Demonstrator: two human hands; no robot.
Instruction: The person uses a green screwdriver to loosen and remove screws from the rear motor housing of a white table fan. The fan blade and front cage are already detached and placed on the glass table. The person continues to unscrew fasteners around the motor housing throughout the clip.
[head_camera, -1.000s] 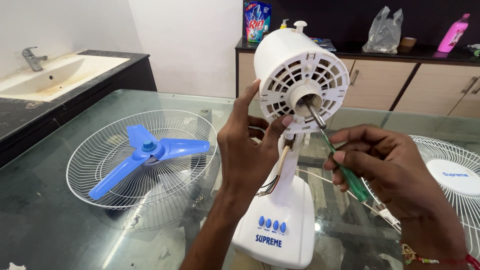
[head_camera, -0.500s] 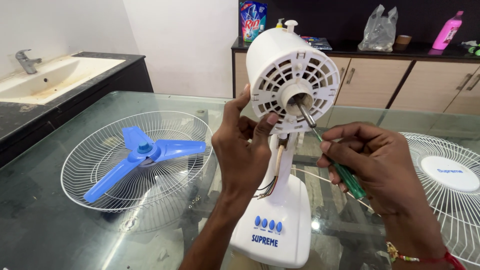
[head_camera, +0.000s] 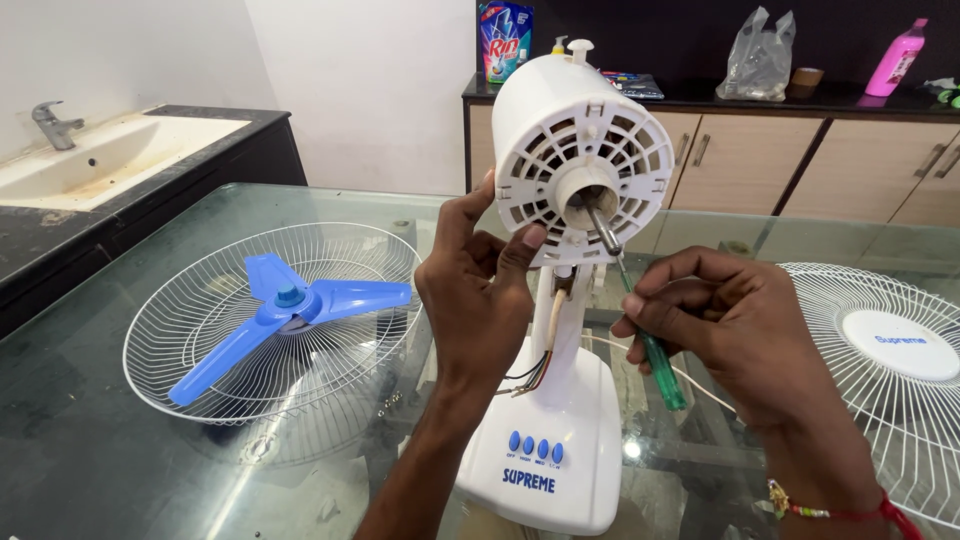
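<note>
Where the frame begins at upper left, a sink (head_camera: 105, 155) with a metal tap (head_camera: 52, 124) sits in a dark counter. Lower left, on the glass table (head_camera: 90, 470), a white wire fan guard (head_camera: 180, 345) lies dished upward with a blue three-blade fan blade (head_camera: 285, 310) resting inside it. At centre, the left hand (head_camera: 480, 295) grips the left rim of the white motor housing (head_camera: 585, 150), fingers curled round its edge, thumb on the vented face. This housing stands on a white fan base (head_camera: 555, 440) with blue buttons; loose wires (head_camera: 535, 365) hang beside the neck. Right of centre, the right hand (head_camera: 725, 320) is clenched around a green-handled screwdriver (head_camera: 655, 355), its shaft angled up to the motor shaft (head_camera: 597, 225). At far right lies a second wire guard (head_camera: 890, 380). Behind, a cabinet top carries a detergent pack (head_camera: 505, 35), a plastic bag (head_camera: 760, 60) and a pink bottle (head_camera: 897, 60).
</note>
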